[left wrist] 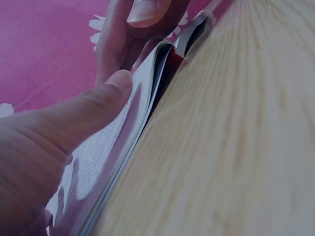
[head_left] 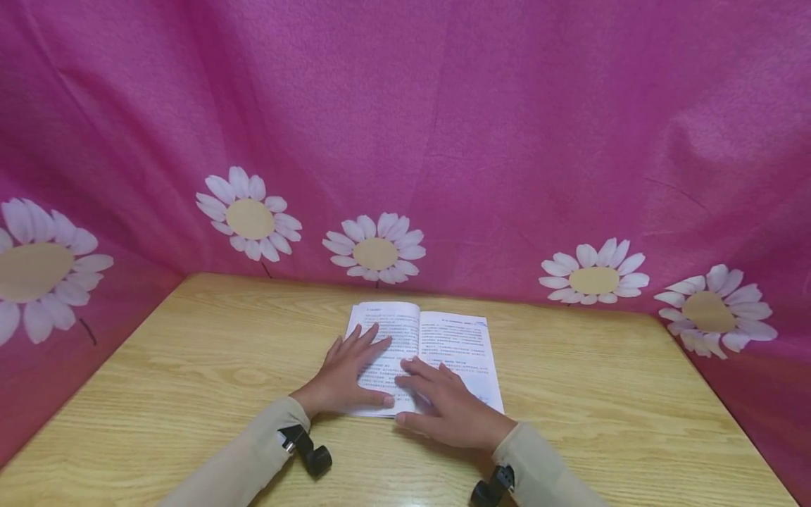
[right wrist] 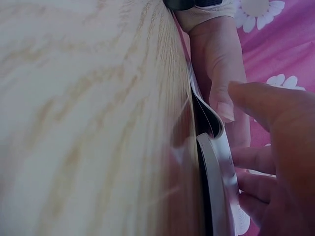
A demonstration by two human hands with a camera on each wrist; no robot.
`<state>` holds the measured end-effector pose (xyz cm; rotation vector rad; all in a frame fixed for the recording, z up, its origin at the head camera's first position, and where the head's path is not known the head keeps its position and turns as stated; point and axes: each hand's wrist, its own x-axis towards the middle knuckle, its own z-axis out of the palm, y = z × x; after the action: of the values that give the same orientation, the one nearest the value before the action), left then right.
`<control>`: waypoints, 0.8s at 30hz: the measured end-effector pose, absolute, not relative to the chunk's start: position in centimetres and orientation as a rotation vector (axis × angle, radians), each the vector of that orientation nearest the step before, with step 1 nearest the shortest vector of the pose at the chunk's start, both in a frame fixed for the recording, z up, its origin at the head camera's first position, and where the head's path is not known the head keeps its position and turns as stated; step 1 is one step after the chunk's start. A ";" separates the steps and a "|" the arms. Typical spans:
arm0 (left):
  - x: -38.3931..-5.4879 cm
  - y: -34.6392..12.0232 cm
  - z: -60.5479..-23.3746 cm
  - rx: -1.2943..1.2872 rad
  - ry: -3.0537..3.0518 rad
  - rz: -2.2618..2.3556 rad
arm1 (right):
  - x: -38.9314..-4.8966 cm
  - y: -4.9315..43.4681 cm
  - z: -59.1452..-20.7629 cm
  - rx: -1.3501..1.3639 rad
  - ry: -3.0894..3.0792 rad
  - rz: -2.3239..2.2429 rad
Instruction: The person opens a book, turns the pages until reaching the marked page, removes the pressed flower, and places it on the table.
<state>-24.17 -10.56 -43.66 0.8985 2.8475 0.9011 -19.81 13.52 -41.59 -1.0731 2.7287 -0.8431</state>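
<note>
An open book [head_left: 455, 339] with printed text lies on the wooden table, its spine running away from the person. Across the left page rests my left hand [head_left: 353, 372], fingers spread and thumb along the page's near edge. My right hand [head_left: 448, 407] lies over the near part of the right page, its fingertips reaching past the centre fold to the left page. From the left wrist, the thumb [left wrist: 101, 105] touches the left page, whose paper arches up near the spine. In the right wrist view, the book's edge [right wrist: 216, 162] shows a thicker right-hand stack beneath my fingers.
A light wooden table [head_left: 602, 394] extends around the book. Behind it and at both sides hangs a pink cloth [head_left: 481, 141] printed with large white daisies. Each beige sleeve carries a small black camera [head_left: 317, 461] at the wrist.
</note>
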 end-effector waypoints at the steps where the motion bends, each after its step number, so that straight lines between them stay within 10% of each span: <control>1: -24.1 -10.5 -43.6 0.887 2.848 0.883 | -19.8 13.5 -41.6 -1.079 2.728 -0.845; 24: -24.0 -10.2 -43.4 0.822 2.847 0.736 | -20.5 14.4 -40.6 -1.000 2.653 -0.925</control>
<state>-23.99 -10.23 -43.39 0.8219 2.8474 0.7359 -20.47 14.41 -40.65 -1.0001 2.6530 -0.9247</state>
